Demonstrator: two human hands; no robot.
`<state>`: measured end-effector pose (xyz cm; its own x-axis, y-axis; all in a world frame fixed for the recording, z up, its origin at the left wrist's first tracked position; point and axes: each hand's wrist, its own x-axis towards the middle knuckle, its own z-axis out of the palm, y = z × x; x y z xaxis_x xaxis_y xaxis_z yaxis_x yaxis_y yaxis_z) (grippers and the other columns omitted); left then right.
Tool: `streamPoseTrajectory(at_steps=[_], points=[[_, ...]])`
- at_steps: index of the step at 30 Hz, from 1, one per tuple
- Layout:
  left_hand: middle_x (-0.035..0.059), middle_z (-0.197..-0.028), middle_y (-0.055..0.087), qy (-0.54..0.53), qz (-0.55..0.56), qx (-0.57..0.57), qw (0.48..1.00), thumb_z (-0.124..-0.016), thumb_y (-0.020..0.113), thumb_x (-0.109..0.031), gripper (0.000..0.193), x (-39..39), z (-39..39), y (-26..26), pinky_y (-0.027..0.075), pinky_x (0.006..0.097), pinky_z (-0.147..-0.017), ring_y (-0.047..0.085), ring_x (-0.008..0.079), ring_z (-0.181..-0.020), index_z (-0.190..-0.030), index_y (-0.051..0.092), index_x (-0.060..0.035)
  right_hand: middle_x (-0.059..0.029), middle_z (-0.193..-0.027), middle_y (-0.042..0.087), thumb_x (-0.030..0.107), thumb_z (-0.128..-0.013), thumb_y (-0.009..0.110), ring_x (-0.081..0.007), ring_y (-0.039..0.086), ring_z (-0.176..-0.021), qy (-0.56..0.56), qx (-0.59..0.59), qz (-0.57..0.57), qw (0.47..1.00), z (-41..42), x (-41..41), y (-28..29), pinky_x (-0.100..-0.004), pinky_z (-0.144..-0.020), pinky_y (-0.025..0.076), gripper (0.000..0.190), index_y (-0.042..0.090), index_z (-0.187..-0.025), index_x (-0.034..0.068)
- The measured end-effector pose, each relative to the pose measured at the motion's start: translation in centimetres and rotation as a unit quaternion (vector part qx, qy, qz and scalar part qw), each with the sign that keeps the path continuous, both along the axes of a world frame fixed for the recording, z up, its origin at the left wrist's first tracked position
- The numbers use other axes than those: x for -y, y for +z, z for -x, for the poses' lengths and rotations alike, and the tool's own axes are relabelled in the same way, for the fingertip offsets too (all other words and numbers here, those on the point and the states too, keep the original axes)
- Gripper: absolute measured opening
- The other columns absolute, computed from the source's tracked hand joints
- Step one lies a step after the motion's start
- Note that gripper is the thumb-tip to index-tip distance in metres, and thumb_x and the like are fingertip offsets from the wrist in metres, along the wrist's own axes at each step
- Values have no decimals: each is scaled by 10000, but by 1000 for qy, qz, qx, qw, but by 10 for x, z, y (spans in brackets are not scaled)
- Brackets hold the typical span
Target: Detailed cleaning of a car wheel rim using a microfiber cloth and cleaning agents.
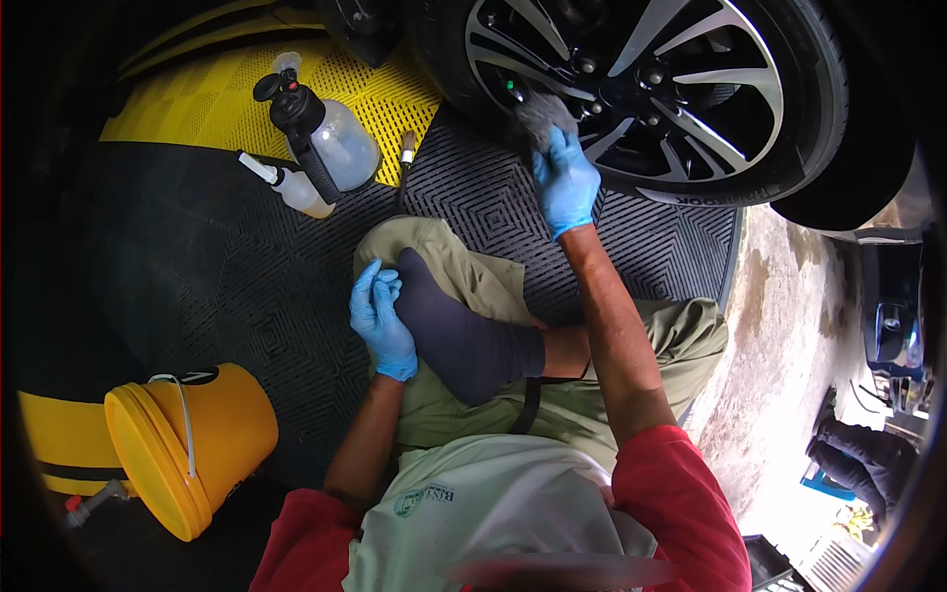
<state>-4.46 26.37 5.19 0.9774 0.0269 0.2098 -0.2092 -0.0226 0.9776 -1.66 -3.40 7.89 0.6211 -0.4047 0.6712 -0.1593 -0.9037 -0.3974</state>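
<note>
My right hand (568,181), in a blue glove, grips a grey fluffy wash mitt or cloth (546,118) against the lower left rim of a car's alloy wheel (621,92). The black tyre (814,140) surrounds the silver and black spokes. My left hand (383,318), also gloved in blue, rests beside my dark-socked foot (451,325), fingers loosely curled; no object shows in it. A detailing brush (406,159) with a black handle lies on the floor mat, left of the wheel.
A pump sprayer (344,144) and a small squirt bottle (300,192) stand at the upper left on black and yellow grid mats (288,274). A lidded yellow bucket (214,436) is at the lower left. Another person's dark-trousered legs (862,455) appear at the far right.
</note>
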Motion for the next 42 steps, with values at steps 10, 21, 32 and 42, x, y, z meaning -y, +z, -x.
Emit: streamPoseTrajectory(at_steps=[10, 21, 32, 42], points=[[32, -976, 649, 18, 7, -12, 1000, -1023, 489, -98, 263, -2, -2, -2, 490, 235, -747, 565, 86, -812, -1232, 627, -16, -138, -969, 652, 196, -895, 604, -334, 657, -633, -17, -97, 94, 991, -98, -15, 38, -447, -542, 523, 134, 638, -1012, 142], [39, -978, 644, -5, 5, -2, 1000, -1011, 490, -70, 270, 8, -4, 1, 486, 236, -763, 564, 92, -828, -1239, 619, -2, -125, -993, 650, 97, -856, 610, -344, 681, -773, -8, 16, 46, 999, -34, 14, 27, -413, -653, 561, 223, 658, -1070, 136], [43, -983, 643, 14, 10, -21, 1000, -1019, 479, -84, 272, 0, -1, -1, 483, 236, -765, 564, 92, -844, -1236, 621, -4, -121, -976, 637, 252, -891, 622, -307, 679, -723, -15, -204, 99, 974, -2, 40, -1, -433, -564, 534, 426, 569, -1314, 250], [48, -983, 636, 2, 5, -17, 1000, -1022, 485, -91, 276, 9, -3, 2, 486, 248, -779, 565, 99, -856, -1246, 608, 13, -125, -1042, 726, 91, -825, 705, -210, 712, -903, -126, 120, -216, 961, 77, 84, -13, -306, -848, 534, 366, 693, -1189, 61]])
